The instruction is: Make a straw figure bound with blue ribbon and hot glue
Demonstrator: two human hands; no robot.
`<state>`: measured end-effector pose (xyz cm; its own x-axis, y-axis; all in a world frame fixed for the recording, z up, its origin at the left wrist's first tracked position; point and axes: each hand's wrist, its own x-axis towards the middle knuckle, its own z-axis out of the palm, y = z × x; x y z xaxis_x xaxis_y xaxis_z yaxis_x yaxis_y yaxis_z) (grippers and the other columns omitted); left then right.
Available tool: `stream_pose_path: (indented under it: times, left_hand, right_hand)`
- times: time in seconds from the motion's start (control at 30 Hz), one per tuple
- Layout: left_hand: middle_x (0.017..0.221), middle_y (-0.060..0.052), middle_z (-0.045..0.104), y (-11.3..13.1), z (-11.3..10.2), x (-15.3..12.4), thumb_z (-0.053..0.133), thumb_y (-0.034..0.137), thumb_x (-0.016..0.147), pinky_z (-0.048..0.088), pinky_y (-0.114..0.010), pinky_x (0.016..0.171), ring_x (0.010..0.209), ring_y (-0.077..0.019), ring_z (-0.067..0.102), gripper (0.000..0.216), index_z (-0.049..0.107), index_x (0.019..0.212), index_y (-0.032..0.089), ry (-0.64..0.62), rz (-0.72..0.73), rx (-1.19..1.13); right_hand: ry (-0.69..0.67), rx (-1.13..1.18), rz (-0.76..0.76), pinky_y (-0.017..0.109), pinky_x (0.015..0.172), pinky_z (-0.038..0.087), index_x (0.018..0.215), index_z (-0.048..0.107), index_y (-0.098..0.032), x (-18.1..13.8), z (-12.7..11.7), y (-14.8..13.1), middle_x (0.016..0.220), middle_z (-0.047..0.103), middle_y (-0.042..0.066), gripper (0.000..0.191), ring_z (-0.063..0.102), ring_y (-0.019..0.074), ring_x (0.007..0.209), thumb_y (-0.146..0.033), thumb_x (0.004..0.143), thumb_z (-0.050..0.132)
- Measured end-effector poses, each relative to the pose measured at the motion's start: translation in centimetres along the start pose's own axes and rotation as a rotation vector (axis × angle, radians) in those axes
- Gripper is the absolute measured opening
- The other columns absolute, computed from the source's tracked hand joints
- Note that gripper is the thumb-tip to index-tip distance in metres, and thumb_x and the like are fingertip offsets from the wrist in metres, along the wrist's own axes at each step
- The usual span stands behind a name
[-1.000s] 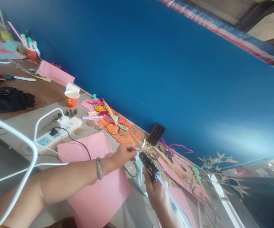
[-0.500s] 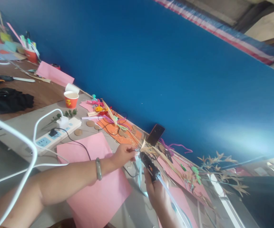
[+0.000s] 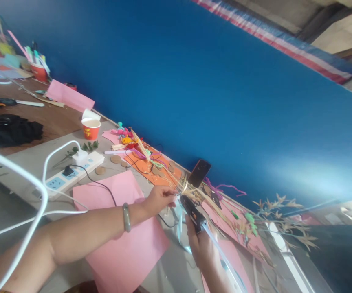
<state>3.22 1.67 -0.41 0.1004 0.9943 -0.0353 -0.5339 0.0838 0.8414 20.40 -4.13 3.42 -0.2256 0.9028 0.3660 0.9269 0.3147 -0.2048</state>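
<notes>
My right hand (image 3: pixel 202 248) is wrapped round a black hot glue gun (image 3: pixel 192 213), with a long pale glue stick (image 3: pixel 225 256) coming out of its back end. The gun's nozzle points up and left, close to the fingertips of my left hand (image 3: pixel 162 197). Those fingers are pinched together on a light blue ribbon (image 3: pixel 179 228), which hangs down in a loop beside the gun. Dry straw-coloured stalks (image 3: pixel 191 191) lie just beyond the nozzle. The exact spot where the nozzle meets the ribbon is too small to make out.
Pink paper (image 3: pixel 127 244) lies under my left arm. A power strip (image 3: pixel 75 175) with plugs and cables stands to the left, near a red paper cup (image 3: pixel 91 128). Beyond my hands are a phone (image 3: pixel 199 173), orange paper (image 3: pixel 142 165) and a blue wall (image 3: pixel 176 81).
Almost nothing differs. Both hands and the glue gun keep nearly the same place, and the view has shifted very slightly.
</notes>
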Motion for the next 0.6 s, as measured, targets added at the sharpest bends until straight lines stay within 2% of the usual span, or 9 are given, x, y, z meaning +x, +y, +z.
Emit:
stream_pose_path:
  times: [0.17, 0.4, 0.6]
  left_hand:
    - [0.054, -0.001, 0.062, 0.31, 0.09, -0.13, 0.079, 0.028, 0.057, 0.048, -0.025, 0.053, 0.049, -0.0117, 0.058, 0.026, 0.067, 0.072, 0.010, -0.002, -0.008, 0.002]
    - [0.052, -0.001, 0.062, 0.38, -0.06, -0.20, 0.072, 0.025, 0.064, 0.046, -0.024, 0.053, 0.050, -0.0117, 0.058, 0.019, 0.068, 0.073, 0.010, -0.013, 0.021, 0.097]
    - [0.054, -0.002, 0.063, -0.34, -0.35, 0.24, 0.072, 0.028, 0.066, 0.048, -0.025, 0.056, 0.052, -0.0123, 0.059, 0.020, 0.067, 0.074, 0.010, -0.028, 0.023, 0.077]
  right_hand:
    - [0.010, 0.009, -0.002, 0.032, 0.058, 0.048, 0.091, 0.062, -0.018, 0.06, 0.03, -0.04, 0.069, 0.066, 0.009, 0.034, 0.065, 0.0243, 0.066, -0.045, 0.092, 0.041]
    - [0.017, 0.011, 0.016, 0.032, 0.055, 0.047, 0.090, 0.064, -0.018, 0.12, -0.59, -0.46, 0.059, 0.063, 0.007, 0.040, 0.061, 0.0223, 0.053, -0.046, 0.093, 0.036]
    - [0.006, 0.050, -0.015, 0.030, 0.058, 0.048, 0.085, 0.062, -0.018, -0.22, -0.33, -0.41, 0.066, 0.066, 0.008, 0.035, 0.065, 0.0233, 0.064, -0.046, 0.091, 0.041]
